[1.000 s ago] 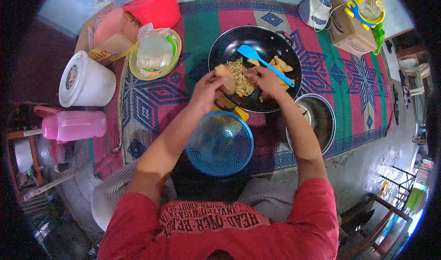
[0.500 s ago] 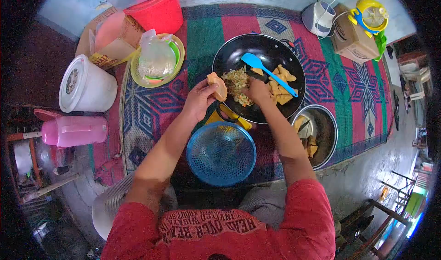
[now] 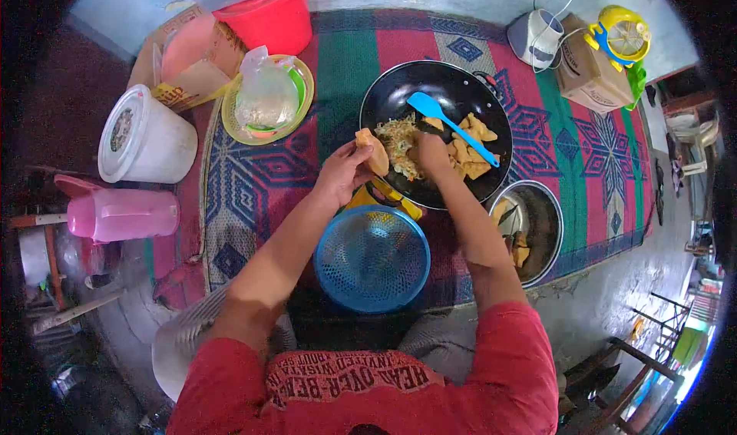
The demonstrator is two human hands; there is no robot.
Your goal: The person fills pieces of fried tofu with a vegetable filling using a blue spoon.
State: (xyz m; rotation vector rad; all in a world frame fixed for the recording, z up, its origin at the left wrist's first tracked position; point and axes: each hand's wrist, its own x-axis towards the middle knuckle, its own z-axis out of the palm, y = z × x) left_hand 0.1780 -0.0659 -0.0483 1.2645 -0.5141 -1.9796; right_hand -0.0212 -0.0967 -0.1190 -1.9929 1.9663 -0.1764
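Note:
Pinched in my left hand point(image 3: 343, 175) is a piece of fried tofu point(image 3: 374, 152), held upright at the near-left rim of the black wok point(image 3: 391, 86). My right hand point(image 3: 434, 157) reaches down into the wok, knuckles up, at the edge of a heap of shredded vegetable filling point(image 3: 399, 145). Its fingertips are hidden, and I cannot tell whether they grip any filling. Several more tofu pieces point(image 3: 477, 130) lie in the right side of the wok. A blue spatula point(image 3: 461, 133) rests across them.
A blue perforated basket point(image 3: 372, 260) stands close to me, below a yellow object point(image 3: 368, 198). To its right is a metal pot point(image 3: 549, 235) with tofu pieces inside. A yellow basket point(image 3: 309, 97) with a plastic bag, a white bucket point(image 3: 165, 139) and a pink jug point(image 3: 138, 214) stand left.
My left hand has turned the tofu so it stands more upright. My right hand has shifted slightly within the wok, beside the filling. The whole view has moved a little.

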